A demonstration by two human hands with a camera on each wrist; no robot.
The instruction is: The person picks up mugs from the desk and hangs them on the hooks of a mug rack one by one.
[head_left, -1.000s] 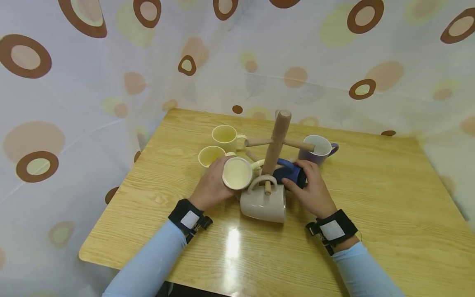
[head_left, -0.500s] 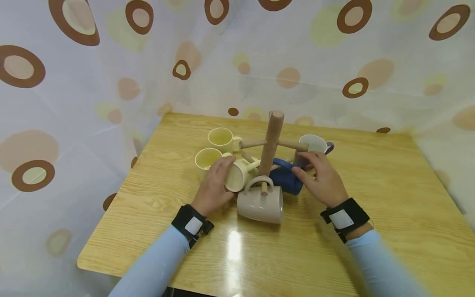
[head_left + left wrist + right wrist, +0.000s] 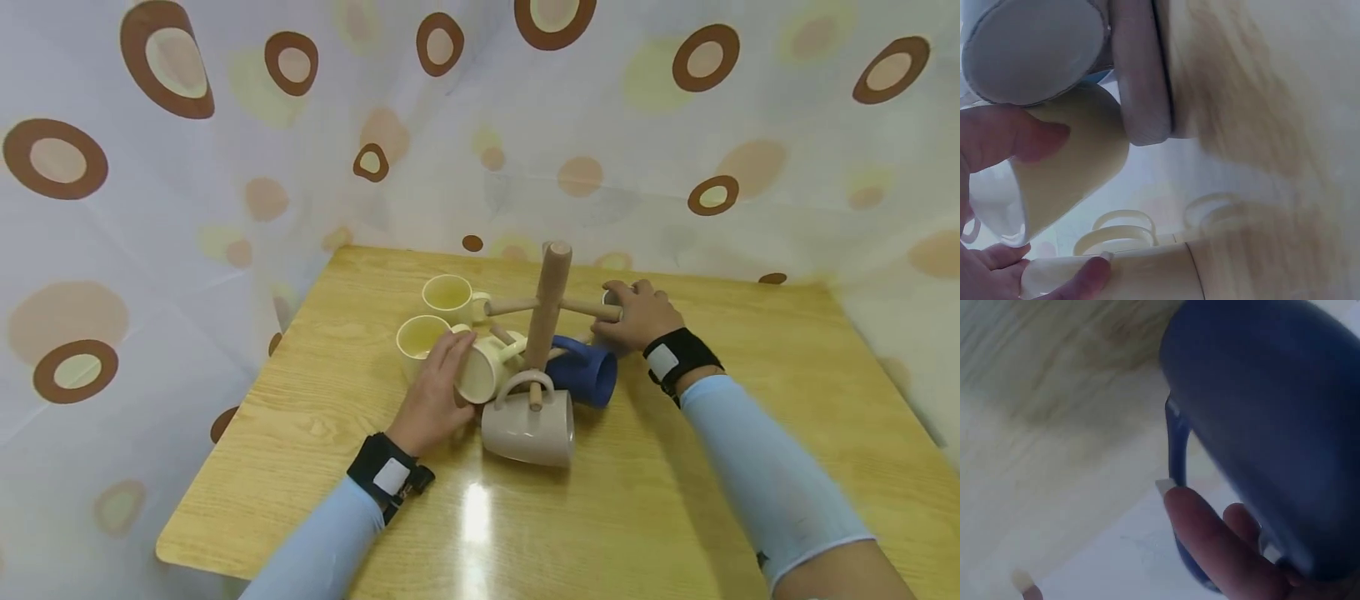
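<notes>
A wooden mug tree (image 3: 547, 304) stands mid-table. My left hand (image 3: 429, 400) grips a pale yellow mug (image 3: 477, 377) whose handle is at a low peg on the tree's left; the thumb lies on its side in the left wrist view. My right hand (image 3: 637, 319) holds a purple mug (image 3: 1266, 431) behind the tree's right side, fingers at its handle (image 3: 1177, 444); the hand hides most of this mug in the head view. A grey mug (image 3: 527, 429) hangs sideways on the front peg. A blue mug (image 3: 592, 375) hangs at the lower right.
Two more pale yellow mugs stand upright left of the tree, a rear mug (image 3: 447, 296) and a nearer mug (image 3: 418, 337) close to my left hand. Upper pegs (image 3: 594, 310) stick out to both sides. A patterned curtain (image 3: 480, 125) hangs behind the table (image 3: 315, 400).
My right hand has let go of the blue mug and moved back to the purple mug. The pale yellow mug in my left hand has tipped sideways at the peg.
</notes>
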